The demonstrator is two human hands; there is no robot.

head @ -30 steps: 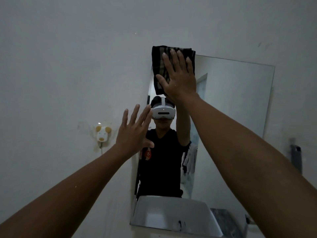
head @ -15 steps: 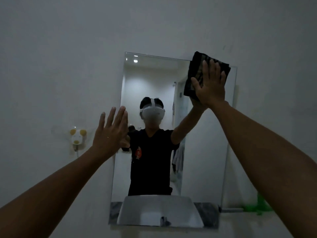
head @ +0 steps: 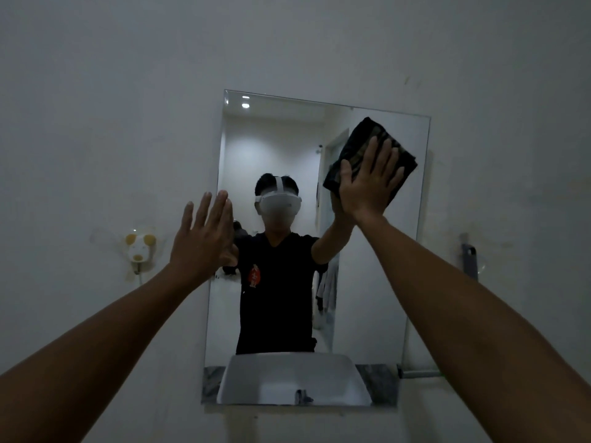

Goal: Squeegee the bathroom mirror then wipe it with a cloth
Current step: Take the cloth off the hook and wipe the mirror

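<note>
A tall frameless mirror (head: 367, 298) hangs on the white wall in front of me. My right hand (head: 367, 183) lies flat on a dark folded cloth (head: 361, 139) and presses it against the glass in the mirror's upper right part. My left hand (head: 204, 238) is raised with its fingers straight and together, palm toward the wall, at the mirror's left edge around mid height; it holds nothing. No squeegee is in view.
A small white and yellow animal-shaped hook (head: 139, 249) sticks to the wall left of the mirror. A dark holder (head: 469, 260) is fixed to the wall on the right. The mirror reflects a white basin (head: 294, 378) and a person in a black shirt.
My right hand has carried the cloth from the mirror's top left to its right side, then a little down. The view has shifted, so the whole mirror now shows. My left hand stays raised.
</note>
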